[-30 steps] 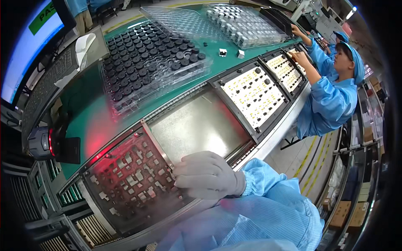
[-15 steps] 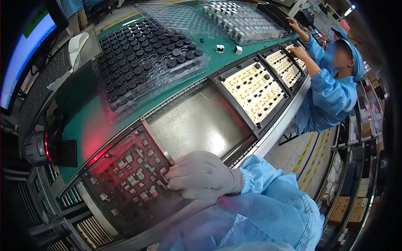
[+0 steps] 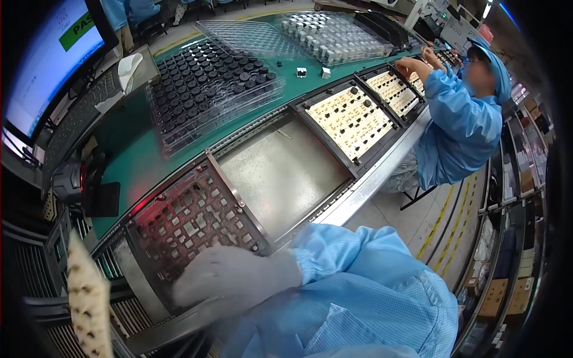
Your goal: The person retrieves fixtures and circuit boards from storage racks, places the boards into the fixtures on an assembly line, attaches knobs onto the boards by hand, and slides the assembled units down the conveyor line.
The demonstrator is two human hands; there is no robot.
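Observation:
My right hand (image 3: 236,277), in a grey glove, is over the near edge of a dark fixture plate (image 3: 206,200) on the rail track. Its fingers are smeared by motion, so their grip does not show. Many small square pockets and pads cover the plate, and a metal bar (image 3: 225,179) runs along its right side. A cream board with dark spots (image 3: 88,298) stands tilted at the lower left, partly blurred; what holds it is out of sight. My left hand is not in view.
Right of the plate lie a bare metal bed (image 3: 280,170) and framed cream boards (image 3: 349,122). Behind are a clear tray of black round parts (image 3: 206,89) and a tray of silver parts (image 3: 334,39). A monitor (image 3: 54,65) stands left; a co-worker (image 3: 462,119) sits right.
My right hand has moved left and nearer, from the plate's right bar to its near edge. The cream board has come into view at lower left. The co-worker's hands have shifted.

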